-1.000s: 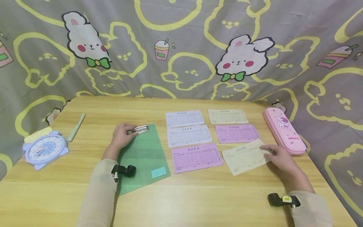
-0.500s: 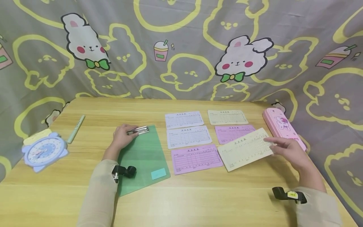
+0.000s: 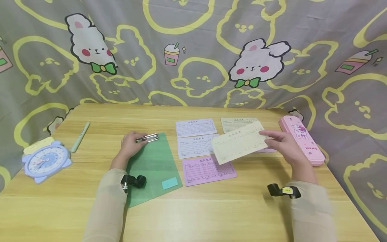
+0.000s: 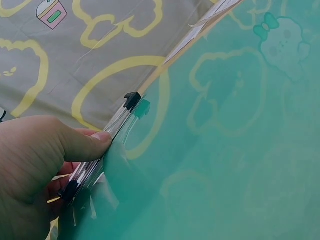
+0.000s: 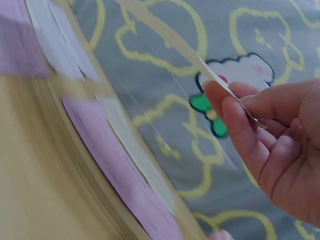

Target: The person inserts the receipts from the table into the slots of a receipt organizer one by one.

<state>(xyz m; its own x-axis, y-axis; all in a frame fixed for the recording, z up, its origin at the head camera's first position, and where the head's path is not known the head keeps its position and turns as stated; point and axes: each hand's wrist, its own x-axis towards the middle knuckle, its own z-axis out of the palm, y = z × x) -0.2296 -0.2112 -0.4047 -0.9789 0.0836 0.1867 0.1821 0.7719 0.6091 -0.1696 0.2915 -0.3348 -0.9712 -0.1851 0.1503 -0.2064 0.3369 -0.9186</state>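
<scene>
My left hand [image 3: 130, 145] pinches the metal clip [image 3: 151, 137] of a translucent green clipboard [image 3: 148, 164], thumb on one side and fingers on the other, as the left wrist view shows. My right hand [image 3: 282, 146] pinches the right end of a pale yellow paper form [image 3: 237, 144] between thumb and fingers. That form is raised and tilted, overlapping a purple form [image 3: 199, 174] and a bluish-white form [image 3: 191, 148] in the head view. Another bluish-white form [image 3: 196, 127] and a yellow form [image 3: 235, 123] lie behind. A second purple form [image 5: 120, 170] is mostly hidden in the head view.
A pink pencil case [image 3: 308, 149] stands at the right table edge. To the left lie a green marker [image 3: 80, 137] and a blue clock-shaped item [image 3: 46, 162] on a yellow pad [image 3: 37, 145]. A teal sticker [image 3: 170, 183] marks the clipboard's lower corner. Patterned cloth [image 3: 199, 43] hangs behind.
My right hand has lifted the yellow form and carried it leftward and away from me, over the other forms. My left hand stays at the clip.
</scene>
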